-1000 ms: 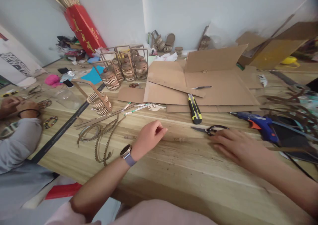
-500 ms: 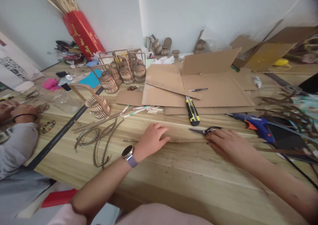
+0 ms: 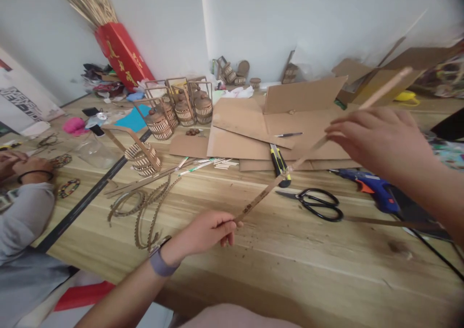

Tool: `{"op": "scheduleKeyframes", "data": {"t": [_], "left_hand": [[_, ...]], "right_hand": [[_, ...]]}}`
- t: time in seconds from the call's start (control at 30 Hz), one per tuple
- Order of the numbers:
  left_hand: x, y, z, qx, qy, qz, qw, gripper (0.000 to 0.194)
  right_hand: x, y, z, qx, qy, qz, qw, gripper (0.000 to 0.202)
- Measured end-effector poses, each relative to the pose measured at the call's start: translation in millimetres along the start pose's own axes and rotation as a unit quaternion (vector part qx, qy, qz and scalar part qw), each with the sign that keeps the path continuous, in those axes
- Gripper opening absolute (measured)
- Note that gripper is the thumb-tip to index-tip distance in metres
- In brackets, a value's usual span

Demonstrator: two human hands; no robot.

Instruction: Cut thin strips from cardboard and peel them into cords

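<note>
A long thin brown strip (image 3: 266, 191) slants up to the right above the table, held between my two hands. My left hand (image 3: 210, 229) pinches its lower end. Higher up, my right hand (image 3: 377, 135) is closed on the strip, whose far end sticks out beyond the fingers. Black-handled scissors (image 3: 321, 204) lie on the wood below my right hand. A yellow and black cutter (image 3: 279, 164) rests partly on the cardboard (image 3: 239, 135), just behind the strip.
A blue glue gun (image 3: 377, 188) lies at the right. Toothed strips (image 3: 139, 221), a small slatted basket (image 3: 143, 159) and several lidded baskets (image 3: 186, 108) stand or lie left of centre. Another person's hands (image 3: 29, 166) are at the far left.
Both hands have taken hold of the strip and lifted it off the table. My right hand has risen away from the scissors; my left hand has come slightly nearer to me.
</note>
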State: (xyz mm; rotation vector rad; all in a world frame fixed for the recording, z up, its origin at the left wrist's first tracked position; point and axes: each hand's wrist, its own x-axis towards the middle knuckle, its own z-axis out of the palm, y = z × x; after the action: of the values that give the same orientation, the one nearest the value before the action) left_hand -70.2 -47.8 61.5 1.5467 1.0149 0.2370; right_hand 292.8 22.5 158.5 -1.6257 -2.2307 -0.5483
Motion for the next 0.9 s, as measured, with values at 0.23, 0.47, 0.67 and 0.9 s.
{"op": "scheduleKeyframes", "data": {"t": [0.23, 0.47, 0.67, 0.9], "left_hand": [[29.4, -2.9, 30.2, -0.313, 0.061, -0.032, 0.947, 0.069], [56.3, 3.4, 52.1, -0.317, 0.123, -0.019, 0.94, 0.053], [60.4, 2.5, 66.8, -0.282, 0.105, 0.026, 0.953, 0.048], [60.0, -3.3, 61.0, -0.404, -0.039, -0.019, 0.914, 0.039]], "right_hand": [[26.6, -46.8, 31.4, 0.194, 0.002, 0.039, 0.98, 0.032], [-87.0, -137.4, 53.6, 0.391, -0.161, 0.161, 0.892, 0.036], [-105.7, -158.3, 64.7, 0.526, -0.226, 0.289, 0.767, 0.047], [-106.7, -158.3, 73.6, 0.622, -0.259, 0.335, 0.659, 0.057]]}}
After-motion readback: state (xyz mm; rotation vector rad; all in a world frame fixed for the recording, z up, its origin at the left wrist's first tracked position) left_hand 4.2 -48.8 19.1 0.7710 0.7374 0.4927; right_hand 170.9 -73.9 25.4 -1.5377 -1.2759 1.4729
